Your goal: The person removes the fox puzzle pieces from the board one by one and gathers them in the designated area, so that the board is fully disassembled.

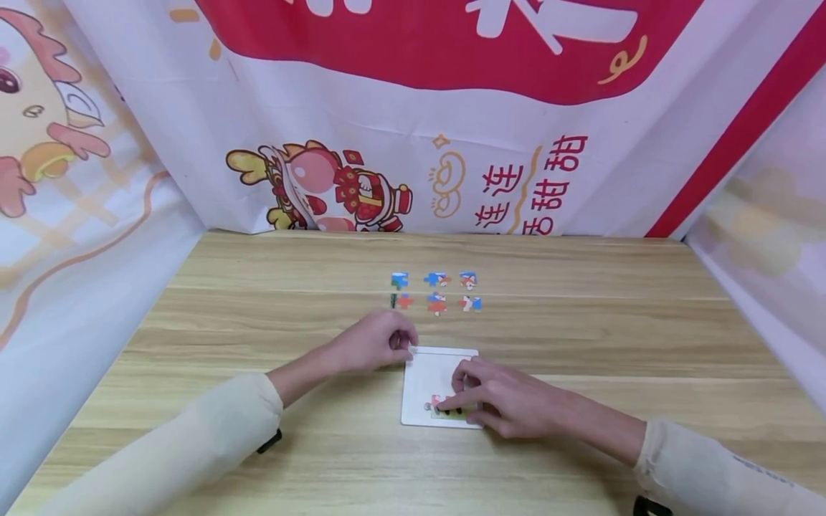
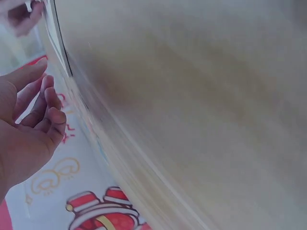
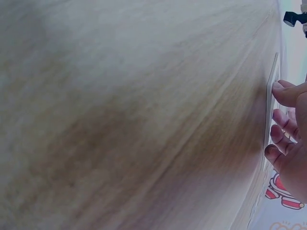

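Note:
A white puzzle tray [image 1: 426,376] lies on the table, with a few joined jigsaw pieces [image 1: 437,405] along its lower right part. Over that part is my right hand [image 1: 510,398], its extended index finger touching the pieces and its thumb near the tray's lower right corner. In the right wrist view, the thumb of the right hand [image 3: 295,129] is against the tray's edge [image 3: 269,105]. My left hand [image 1: 374,340] has its fingertips at the tray's upper left corner. Seen from the left wrist, the left hand [image 2: 33,120] has loosely bent fingers and holds nothing visible.
Beyond the tray, several loose jigsaw pieces [image 1: 437,279] lie spaced out in two rows. Wood-grain tabletop [image 1: 258,287] surrounds them. A printed cloth [image 1: 387,107] hangs behind the table, with more cloth at both sides.

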{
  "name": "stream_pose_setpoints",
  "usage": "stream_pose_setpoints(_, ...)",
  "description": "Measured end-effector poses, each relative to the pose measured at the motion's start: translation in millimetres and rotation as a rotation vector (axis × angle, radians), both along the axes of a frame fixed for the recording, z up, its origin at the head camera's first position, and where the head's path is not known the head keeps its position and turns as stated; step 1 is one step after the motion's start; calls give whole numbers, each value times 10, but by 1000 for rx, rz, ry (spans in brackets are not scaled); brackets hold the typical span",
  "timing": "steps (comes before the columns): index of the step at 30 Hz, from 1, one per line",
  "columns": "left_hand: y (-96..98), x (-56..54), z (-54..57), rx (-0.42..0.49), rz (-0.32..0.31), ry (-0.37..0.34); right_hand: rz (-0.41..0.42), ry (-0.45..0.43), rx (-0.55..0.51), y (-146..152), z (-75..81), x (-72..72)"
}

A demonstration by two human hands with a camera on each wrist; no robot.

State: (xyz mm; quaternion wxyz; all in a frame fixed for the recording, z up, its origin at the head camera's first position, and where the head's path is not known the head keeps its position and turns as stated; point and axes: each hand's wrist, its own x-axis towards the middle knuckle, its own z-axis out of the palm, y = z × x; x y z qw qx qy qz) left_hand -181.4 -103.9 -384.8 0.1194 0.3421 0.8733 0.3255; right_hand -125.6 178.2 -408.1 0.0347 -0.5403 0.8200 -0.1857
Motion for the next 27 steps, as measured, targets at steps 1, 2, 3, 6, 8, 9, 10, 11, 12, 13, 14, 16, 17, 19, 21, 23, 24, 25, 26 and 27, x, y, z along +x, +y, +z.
stream_pose_setpoints(1, 16, 29, 3, -7, -14, -11, 3, 6, -3, 1, -1, 1)
stream_pose_setpoints(2, 33, 53, 4, -12, -30, -14, 7, 14, -6, 3, -1, 2)
stream_pose_setpoints(3, 46, 75, 3, -20, -42, -22, 9, 18, -9, 2, -1, 3)
stream_pose_setpoints(6, 80, 126, -6, -33, -76, -46, 14, 20, -12, -3, 4, 2)
stream_pose_setpoints(8, 99, 152, -14, -36, -94, -61, 11, 6, -6, -7, 10, 4)
stream_pose_setpoints(9, 106, 163, -18, -39, -103, -68, 6, -5, -2, -9, 14, 4)
stream_pose_setpoints(10, 115, 175, -19, -39, -115, -75, 1, -13, 3, -11, 17, 5)
stream_pose_setpoints(11, 122, 187, -22, -41, -125, -80, -3, -19, 6, -13, 20, 6)
stream_pose_setpoints(12, 128, 198, -24, -45, -133, -88, -7, -24, 7, -14, 21, 7)
stream_pose_setpoints(13, 133, 212, -25, -51, -136, -100, -9, -29, 7, -15, 24, 10)
stream_pose_setpoints(14, 136, 223, -26, -57, -144, -104, -10, -33, 4, -16, 26, 11)
stream_pose_setpoints(16, 141, 248, -28, -69, -149, -115, -7, -31, -5, -17, 27, 15)
stream_pose_setpoints(17, 141, 261, -29, -77, -148, -117, -6, -31, -9, -17, 27, 17)
stream_pose_setpoints(19, 144, 285, -30, -86, -148, -113, -5, -34, -13, -18, 30, 22)
stream_pose_setpoints(21, 152, 308, -31, -84, -155, -94, -11, -40, -14, -19, 32, 25)
stream_pose_setpoints(23, 169, 330, -28, -75, -162, -73, -23, -52, -11, -20, 36, 28)
stream_pose_setpoints(24, 181, 343, -26, -69, -165, -65, -30, -58, -8, -20, 37, 31)
stream_pose_setpoints(25, 193, 354, -27, -63, -169, -56, -40, -65, -6, -21, 39, 35)
stream_pose_setpoints(26, 205, 365, -33, -55, -173, -49, -54, -71, 0, -22, 42, 40)
stream_pose_setpoints(27, 215, 377, -38, -49, -175, -41, -71, -79, 6, -24, 48, 46)
